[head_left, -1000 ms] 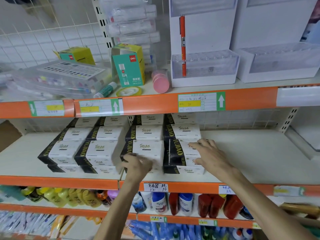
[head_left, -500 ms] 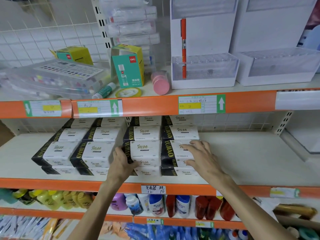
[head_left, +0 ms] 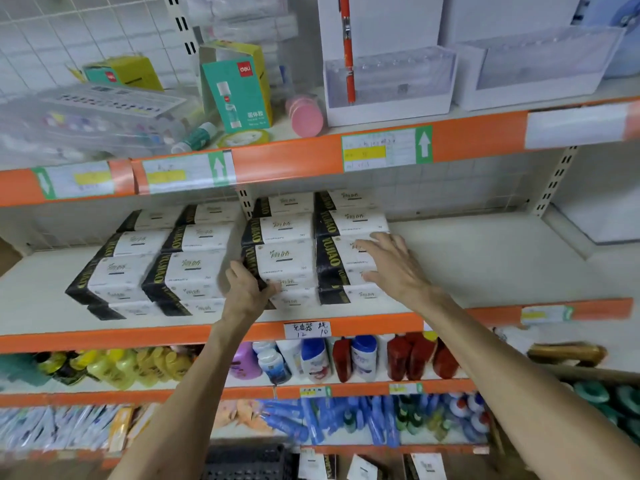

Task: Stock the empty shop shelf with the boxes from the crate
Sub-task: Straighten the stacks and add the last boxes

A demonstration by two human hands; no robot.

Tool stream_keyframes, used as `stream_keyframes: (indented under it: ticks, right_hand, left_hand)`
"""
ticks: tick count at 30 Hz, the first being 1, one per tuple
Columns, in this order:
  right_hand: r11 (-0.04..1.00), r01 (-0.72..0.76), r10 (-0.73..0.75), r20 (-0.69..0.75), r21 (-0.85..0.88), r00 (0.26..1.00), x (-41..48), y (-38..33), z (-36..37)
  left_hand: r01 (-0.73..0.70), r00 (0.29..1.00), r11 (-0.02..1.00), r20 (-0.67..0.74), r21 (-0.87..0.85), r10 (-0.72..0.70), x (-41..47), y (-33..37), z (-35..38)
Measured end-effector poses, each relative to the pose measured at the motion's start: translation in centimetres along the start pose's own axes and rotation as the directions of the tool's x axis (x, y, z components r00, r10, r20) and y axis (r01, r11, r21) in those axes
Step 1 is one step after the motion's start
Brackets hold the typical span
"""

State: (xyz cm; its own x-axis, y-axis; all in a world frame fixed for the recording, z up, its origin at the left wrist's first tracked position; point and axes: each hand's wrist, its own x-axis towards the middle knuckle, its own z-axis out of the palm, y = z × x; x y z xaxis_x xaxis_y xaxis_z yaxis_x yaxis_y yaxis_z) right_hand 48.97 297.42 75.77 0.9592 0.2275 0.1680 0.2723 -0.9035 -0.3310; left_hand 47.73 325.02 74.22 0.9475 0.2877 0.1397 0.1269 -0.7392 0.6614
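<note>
The shelf [head_left: 485, 268] is big, and its right half is bare. The boxes [head_left: 187, 271] sit on its left half in four rows, stacked two high. The crate [head_left: 247, 460] is down at the bottom edge. I think the job now is to make the last two rows neat. The right hand [head_left: 393, 266] lies flat on the end box [head_left: 343, 261], fingers straight. The left hand [head_left: 247, 289] curls round the front corner of the next box [head_left: 287, 263]. Push both gently back and together, so the fronts line up and nothing tips. Half a second ago the left hand lay flat beside that box. Now it grips the corner. The right hand has stayed put.
</note>
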Motion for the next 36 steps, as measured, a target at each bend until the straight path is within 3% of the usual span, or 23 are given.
stream_keyframes:
  ticks: [5,9,13,16,21,30,36]
  right_hand:
    - [0.999,-0.041,0.045,-0.24,0.022,0.97,-6.6,0.2,-0.1]
    - [0.981,-0.178,0.193,-0.327,0.076,0.925,-13.3,0.9,3.6]
    - [0.957,-0.288,0.287,-0.18,0.02,0.941,-20.2,0.5,8.4]
    - [0.937,-0.346,0.344,-0.043,-0.058,0.938,-25.9,0.1,11.1]
    - [0.885,-0.434,0.453,0.097,-0.168,0.886,-33.6,0.2,13.0]
    - [0.897,-0.393,0.429,0.191,-0.201,0.883,-33.1,2.9,11.8]
    - [0.914,-0.359,0.401,0.278,-0.189,0.873,-31.8,6.6,12.1]
  left_hand:
    - [-0.139,0.986,0.972,-0.069,0.188,0.155,-4.6,-1.8,-0.1]
    - [-0.17,0.985,0.966,-0.006,0.193,0.174,-9.1,-5.3,0.0]
    - [-0.167,0.971,0.958,0.209,0.233,0.118,-15.1,-9.6,0.5]
    - [-0.125,0.918,0.923,0.395,0.363,-0.031,-19.6,-13.7,1.4]
    - [0.084,0.811,0.947,0.531,0.311,-0.247,-25.3,-15.8,3.2]
    - [-0.125,0.699,0.971,0.713,0.205,-0.061,-26.3,-12.3,8.3]
    - [-0.109,0.687,0.963,0.719,0.247,-0.106,-26.8,-10.1,13.1]
